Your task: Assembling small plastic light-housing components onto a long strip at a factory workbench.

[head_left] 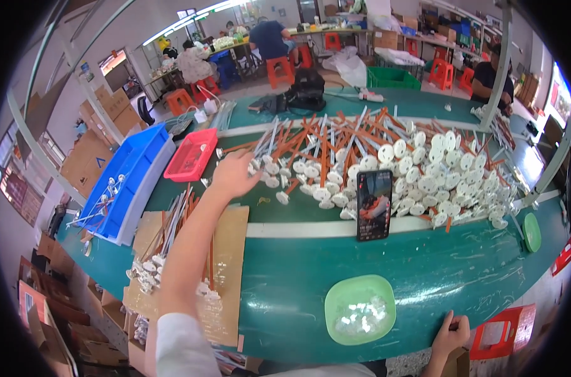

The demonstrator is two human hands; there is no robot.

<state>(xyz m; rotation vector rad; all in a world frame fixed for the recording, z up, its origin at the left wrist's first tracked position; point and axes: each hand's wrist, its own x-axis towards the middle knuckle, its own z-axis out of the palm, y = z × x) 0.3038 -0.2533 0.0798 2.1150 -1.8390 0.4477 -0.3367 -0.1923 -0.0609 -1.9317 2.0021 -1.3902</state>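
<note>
At the left end of a big heap of thin brown and grey strips with round white disc ends (424,179), my left hand (234,176) reaches in among the discs. Its thumb and fingers lie around the nearest ones, and the fingertips are partly hidden, so I cannot tell whether it grips one. My left forearm crosses over a brown cardboard sheet (229,270), where more such strips (148,271) lie bunched. My right hand (452,333) rests curled at the table's front edge. Nothing shows in it. Nearest to it is a light green tray (337,300) with small clear pieces.
A phone (374,206) stands upright before the heap. A red basket (193,156) and a blue bin (125,179) with some strips stand on the left. A red stool (521,327) is at the lower right, a green dish (532,232) above it. Other people sit farther back.
</note>
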